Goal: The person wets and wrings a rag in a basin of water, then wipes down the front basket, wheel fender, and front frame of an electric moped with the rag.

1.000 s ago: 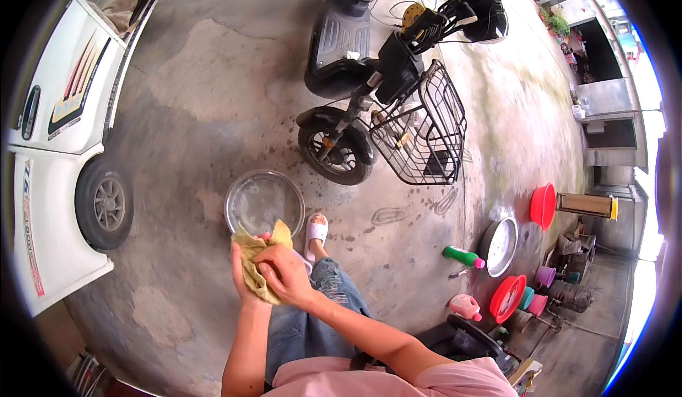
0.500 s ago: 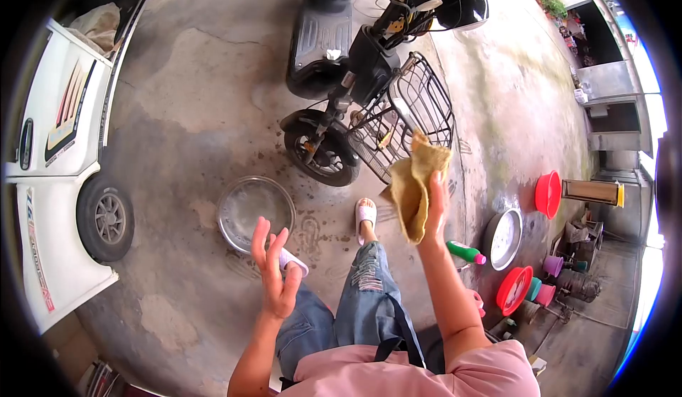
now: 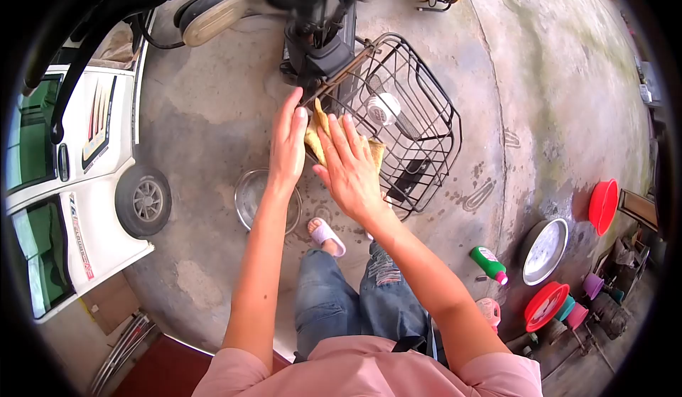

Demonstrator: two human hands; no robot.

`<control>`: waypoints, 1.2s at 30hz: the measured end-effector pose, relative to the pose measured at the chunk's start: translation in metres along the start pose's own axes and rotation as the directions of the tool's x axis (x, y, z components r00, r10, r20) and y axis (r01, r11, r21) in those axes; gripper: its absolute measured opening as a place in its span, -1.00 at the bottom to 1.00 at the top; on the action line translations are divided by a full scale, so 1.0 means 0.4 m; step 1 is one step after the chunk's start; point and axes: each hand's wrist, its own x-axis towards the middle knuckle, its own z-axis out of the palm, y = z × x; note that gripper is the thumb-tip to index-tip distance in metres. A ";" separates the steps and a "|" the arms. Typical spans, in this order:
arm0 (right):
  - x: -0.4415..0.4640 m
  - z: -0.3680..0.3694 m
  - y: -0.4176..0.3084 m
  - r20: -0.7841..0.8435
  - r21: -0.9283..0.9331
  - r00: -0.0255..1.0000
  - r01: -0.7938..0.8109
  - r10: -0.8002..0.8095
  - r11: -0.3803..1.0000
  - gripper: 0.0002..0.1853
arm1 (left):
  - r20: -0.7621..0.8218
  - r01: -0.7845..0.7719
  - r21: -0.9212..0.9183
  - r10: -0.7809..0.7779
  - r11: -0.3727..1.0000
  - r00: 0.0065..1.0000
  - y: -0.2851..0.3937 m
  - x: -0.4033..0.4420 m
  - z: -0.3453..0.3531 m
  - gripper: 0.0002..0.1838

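L hand (image 3: 290, 145) fingers straight, nothing seen in it, just beside cloth (image 3: 313, 143); contact unclear. R hand (image 3: 352, 170) lies flat over cloth, fingers straight; can't tell if it pinches any. Cloth's partly under R hand, by basket's (image 3: 459, 128) near side; can't tell if it touches wire. Poss. snag: loose cloth edge catching wires, or cloth slipping if only flat pressure holds it. Knuckles might scrape too, hands being so close. White item (image 3: 384, 109) sits in basket; hard shove could prob. shift it. Below, on floor, basin (image 3: 238, 198) near L slipper (image 3: 327, 237): careless step might knock it. Green bottle (image 3: 486, 260) well off R.
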 end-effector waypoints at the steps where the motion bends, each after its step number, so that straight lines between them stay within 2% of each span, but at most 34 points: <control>1: -0.039 -0.016 0.015 0.049 0.023 0.999 -0.012 0.011 1.000 -0.38 | -0.017 -0.050 0.150 0.053 0.987 0.998 -0.007 0.030 0.022 -0.56; 2: -0.084 -0.030 0.033 0.080 0.052 0.995 -0.070 0.066 0.996 -0.38 | -0.010 -0.081 0.348 0.090 0.934 0.996 -0.005 0.042 0.036 -0.57; 3: -0.131 -0.040 0.069 0.102 0.073 0.994 -0.048 0.040 0.996 -0.36 | 0.008 -0.113 0.532 0.128 0.839 0.992 -0.002 0.051 0.050 -0.58; 4: -0.174 -0.059 0.094 0.125 0.048 0.992 -0.027 0.021 0.998 -0.36 | -0.025 -0.189 0.652 0.271 0.734 0.962 -0.018 0.056 0.064 -0.64; 6: -0.278 -0.070 0.150 0.152 -0.010 0.988 0.006 -0.004 1.000 -0.40 | -0.052 -0.112 0.626 0.185 0.772 0.981 -0.022 0.065 0.060 -0.67; 7: -0.352 -0.040 0.209 0.075 -0.083 0.992 0.112 -0.106 0.990 -0.43 | -0.064 -0.074 0.609 0.143 0.790 0.988 -0.026 0.073 0.056 -0.68; 8: -0.417 -0.024 0.259 0.047 -0.053 0.997 0.065 -0.063 0.996 -0.48 | -0.068 -0.077 0.570 0.141 0.818 0.988 -0.043 0.087 0.046 -0.70; 10: -0.482 -0.068 0.333 0.145 0.023 0.989 0.003 -0.006 1.000 -0.48 | -0.033 -0.027 0.498 0.050 0.867 0.998 -0.036 0.099 0.041 -0.67; 11: -0.505 -0.092 0.361 0.202 0.049 0.978 -0.055 0.044 0.997 -0.48 | -0.019 0.028 0.457 -0.021 0.889 1.000 -0.034 0.100 0.042 -0.66; 12: -0.537 -0.104 0.381 0.192 0.033 0.960 -0.213 0.203 0.977 -0.52 | -0.033 0.070 0.359 -0.062 0.931 0.998 -0.032 0.096 0.045 -0.64; 13: -0.586 -0.098 0.401 0.112 0.028 0.880 -0.468 0.462 0.883 -0.60 | -0.043 0.108 0.256 -0.100 0.961 0.994 -0.031 0.093 0.047 -0.63; 15: -0.557 -0.152 0.377 -0.067 0.052 0.823 -0.561 0.563 0.826 -0.69 | -0.059 0.171 0.075 -0.167 0.982 0.984 -0.033 0.100 0.052 -0.61; 17: -0.423 -0.207 0.288 -0.144 0.103 0.886 -0.430 0.441 0.897 -0.71 | -0.052 0.231 -0.060 -0.234 0.971 0.971 -0.029 0.091 0.051 -0.59; 18: -0.321 -0.225 0.241 -0.193 0.120 0.908 -0.355 0.372 0.927 -0.72 | 0.006 0.273 -0.075 -0.273 0.959 0.962 -0.033 0.092 0.042 -0.60; 19: -0.223 -0.224 0.205 -0.226 0.103 0.940 -0.238 0.256 0.966 -0.73 | 0.015 0.264 -0.122 -0.264 0.957 0.964 -0.039 0.092 0.043 -0.60; 22: 0.048 -0.126 0.112 -0.278 0.105 0.959 -0.034 0.063 0.994 -0.68 | 0.000 0.247 -0.032 -0.247 0.969 0.969 -0.039 0.096 0.041 -0.62; 24: 0.172 -0.037 0.086 -0.273 0.067 0.958 0.110 -0.088 0.992 -0.66 | -0.049 0.173 0.064 -0.170 0.983 0.984 -0.080 0.107 0.036 -0.62; 25: 0.195 0.022 0.098 -0.236 0.077 0.968 0.109 -0.088 0.991 -0.66 | -0.070 0.137 0.113 -0.129 0.984 0.989 -0.093 0.110 0.035 -0.61; 27: 0.169 0.007 0.110 -0.223 0.129 0.969 0.142 -0.111 0.981 -0.63 | -0.073 0.074 0.070 -0.068 0.995 0.995 -0.091 0.111 0.040 -0.62; 29: 0.100 -0.012 0.150 -0.114 0.053 0.975 0.199 -0.192 0.979 -0.57 | -0.065 0.004 0.013 -0.003 1.000 0.998 -0.087 0.106 0.050 -0.61; 30: 0.059 -0.023 0.169 -0.071 0.047 0.971 0.230 -0.226 0.972 -0.54 | -0.037 0.163 0.033 -0.162 0.986 0.986 -0.049 0.100 0.051 -0.61; 31: 0.025 -0.037 0.182 -0.081 0.048 0.971 0.229 -0.224 0.972 -0.57 | -0.045 0.159 0.015 -0.158 0.987 0.986 -0.057 0.099 0.054 -0.60; 33: -0.075 -0.034 0.244 -0.025 0.151 0.995 0.099 -0.096 0.984 -0.58 | -0.041 0.181 0.032 -0.179 0.983 0.983 -0.043 0.098 0.054 -0.59; 34: -0.093 -0.049 0.244 -0.030 0.157 0.995 0.099 -0.096 0.983 -0.57 | 0.016 0.239 0.086 -0.241 0.967 0.970 -0.043 0.099 0.045 -0.56; 36: -0.098 -0.083 0.247 0.010 0.201 0.995 0.094 -0.098 0.975 -0.56 | 0.006 0.227 0.088 -0.229 0.970 0.974 -0.036 0.102 0.046 -0.56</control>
